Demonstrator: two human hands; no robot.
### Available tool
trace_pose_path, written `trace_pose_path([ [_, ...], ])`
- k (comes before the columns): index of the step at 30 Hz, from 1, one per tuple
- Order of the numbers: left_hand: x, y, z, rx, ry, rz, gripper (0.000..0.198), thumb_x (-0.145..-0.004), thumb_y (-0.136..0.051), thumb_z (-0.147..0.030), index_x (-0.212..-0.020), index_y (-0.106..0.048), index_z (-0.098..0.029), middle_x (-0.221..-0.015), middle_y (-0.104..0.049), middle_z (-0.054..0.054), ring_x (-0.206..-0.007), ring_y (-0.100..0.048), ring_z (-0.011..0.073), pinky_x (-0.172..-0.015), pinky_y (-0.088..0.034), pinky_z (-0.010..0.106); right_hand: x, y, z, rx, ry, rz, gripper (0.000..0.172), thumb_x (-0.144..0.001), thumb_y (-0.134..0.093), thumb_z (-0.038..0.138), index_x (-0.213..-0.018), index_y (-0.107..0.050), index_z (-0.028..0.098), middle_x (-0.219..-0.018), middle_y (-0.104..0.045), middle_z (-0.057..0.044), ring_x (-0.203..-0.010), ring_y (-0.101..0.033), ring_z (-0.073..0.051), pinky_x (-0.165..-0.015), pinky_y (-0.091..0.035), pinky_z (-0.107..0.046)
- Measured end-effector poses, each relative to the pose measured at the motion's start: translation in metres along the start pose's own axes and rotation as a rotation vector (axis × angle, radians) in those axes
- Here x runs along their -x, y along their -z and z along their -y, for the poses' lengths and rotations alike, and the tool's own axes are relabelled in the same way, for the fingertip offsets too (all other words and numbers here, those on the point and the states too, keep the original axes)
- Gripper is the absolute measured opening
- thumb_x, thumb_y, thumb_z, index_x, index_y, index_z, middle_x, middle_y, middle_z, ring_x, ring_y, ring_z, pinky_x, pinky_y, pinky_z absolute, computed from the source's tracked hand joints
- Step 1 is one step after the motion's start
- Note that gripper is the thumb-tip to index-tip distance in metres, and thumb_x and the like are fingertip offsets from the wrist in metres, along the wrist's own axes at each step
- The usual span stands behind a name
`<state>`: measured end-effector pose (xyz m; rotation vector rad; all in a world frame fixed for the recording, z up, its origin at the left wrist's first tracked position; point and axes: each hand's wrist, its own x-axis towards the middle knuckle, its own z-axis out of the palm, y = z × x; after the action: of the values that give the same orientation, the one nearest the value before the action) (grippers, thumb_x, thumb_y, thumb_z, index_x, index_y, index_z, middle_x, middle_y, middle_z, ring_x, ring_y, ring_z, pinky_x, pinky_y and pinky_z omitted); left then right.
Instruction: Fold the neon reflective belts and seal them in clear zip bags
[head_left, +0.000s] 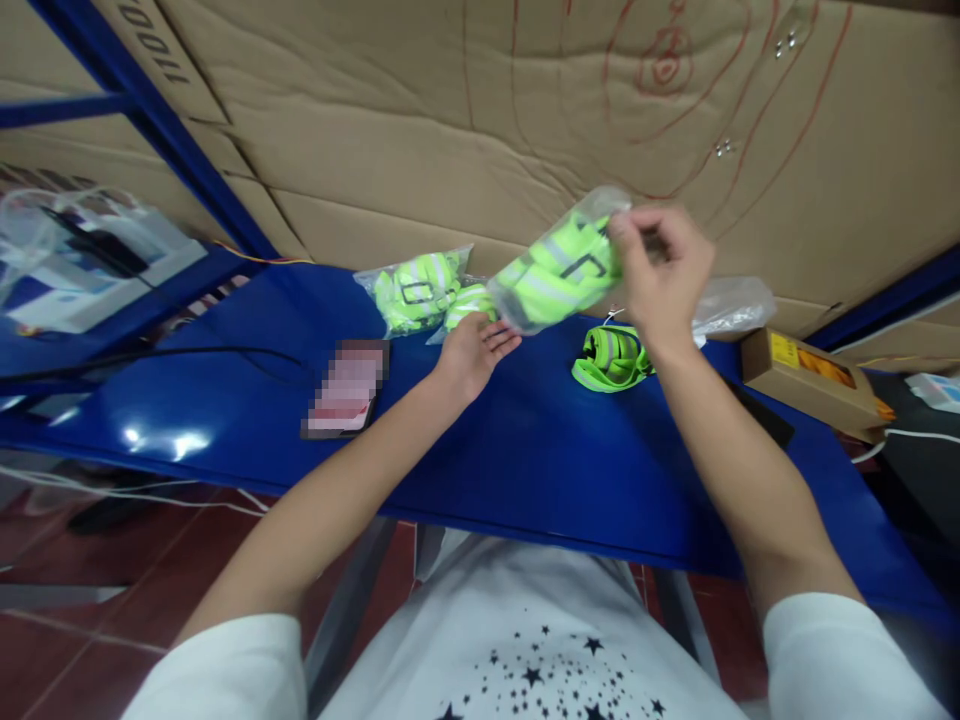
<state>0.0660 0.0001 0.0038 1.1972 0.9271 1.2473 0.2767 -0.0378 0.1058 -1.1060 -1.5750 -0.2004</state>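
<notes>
Raised above the blue table, a clear bag with a folded neon-green reflective strap (pixel 562 265) hangs tilted from my right hand (pixel 667 270), whose thumb and fingers pinch its upper right corner. My left hand (pixel 478 355) is at the bag's lower left end, fingers stretched out and apart, palm partly up. Behind my left hand lie two more bagged green straps, one at the left (pixel 418 292) and a partly covered one (pixel 469 303) beside it. A loose, unbagged green strap (pixel 611 357) sits coiled on the table, left of my right wrist.
On the blue table (pixel 555 450) a phone (pixel 349 388) lies at the left. Clear plastic bags (pixel 735 303) and an open cardboard box (pixel 814 380) are at the right. Cardboard (pixel 375 120) stands behind. A white power strip (pixel 135 270) with cables is far left.
</notes>
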Motion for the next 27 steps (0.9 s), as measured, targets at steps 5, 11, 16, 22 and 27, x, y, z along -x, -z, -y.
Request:
trace_pose_path([
  [5, 0.009, -0.002, 0.005, -0.117, 0.044, 0.0, 0.022, -0.091, -0.049, -0.046, -0.093, -0.046, -0.024, -0.094, -0.069, 0.01, -0.079, -0.073, 0.0219, -0.071, -0.062, 0.04, -0.057, 0.01, -0.036, 0.221, -0.051, 0.155, 0.03, -0.1, -0.069, 0.041, -0.093, -0.071, 0.012, -0.094, -0.074, -0.007, -0.089, -0.063, -0.016, -0.091, -0.05, -0.032],
  [11, 0.008, -0.001, -0.007, -0.501, -0.119, -0.039, 0.008, -0.091, -0.054, -0.022, -0.098, -0.05, -0.023, -0.109, -0.067, 0.011, -0.096, -0.069, 0.0246, -0.079, -0.057, 0.04, -0.09, 0.035, -0.049, 0.426, -0.085, 0.014, 0.052, -0.104, -0.053, 0.047, -0.101, -0.074, 0.0, -0.095, -0.076, -0.012, -0.088, -0.068, -0.017, -0.08, -0.047, -0.032],
  [16, 0.009, 0.014, -0.017, -0.987, -0.276, -0.126, 0.024, -0.089, -0.063, -0.022, -0.112, -0.059, -0.016, -0.14, -0.055, 0.023, -0.142, -0.041, 0.0452, -0.113, -0.035, 0.061, -0.09, 0.049, -0.057, 0.512, -0.093, -0.024, 0.044, -0.106, -0.053, 0.042, -0.108, -0.073, 0.002, -0.106, -0.076, -0.018, -0.097, -0.069, -0.02, -0.088, -0.048, -0.035],
  [22, 0.012, 0.013, -0.011, -1.477, -0.27, -0.068, 0.046, -0.095, -0.061, -0.035, -0.135, -0.056, -0.012, -0.14, -0.056, 0.026, -0.133, -0.05, 0.0448, -0.102, -0.046, 0.055, -0.087, 0.092, -0.095, 0.666, -0.262, -0.19, 0.039, -0.101, -0.061, 0.038, -0.107, -0.073, 0.001, -0.106, -0.075, -0.021, -0.098, -0.069, -0.022, -0.084, -0.043, -0.037],
  [27, 0.016, 0.014, -0.016, -1.47, -0.329, -0.048, 0.037, -0.098, -0.048, -0.023, -0.131, -0.062, -0.013, -0.13, -0.063, 0.022, -0.126, -0.057, 0.0402, -0.094, -0.051, 0.048, -0.046, 0.133, -0.148, 0.691, -0.536, -0.072, 0.021, -0.091, -0.072, 0.023, -0.103, -0.073, 0.006, -0.084, -0.074, -0.021, -0.07, -0.062, -0.021, -0.066, -0.041, -0.038],
])
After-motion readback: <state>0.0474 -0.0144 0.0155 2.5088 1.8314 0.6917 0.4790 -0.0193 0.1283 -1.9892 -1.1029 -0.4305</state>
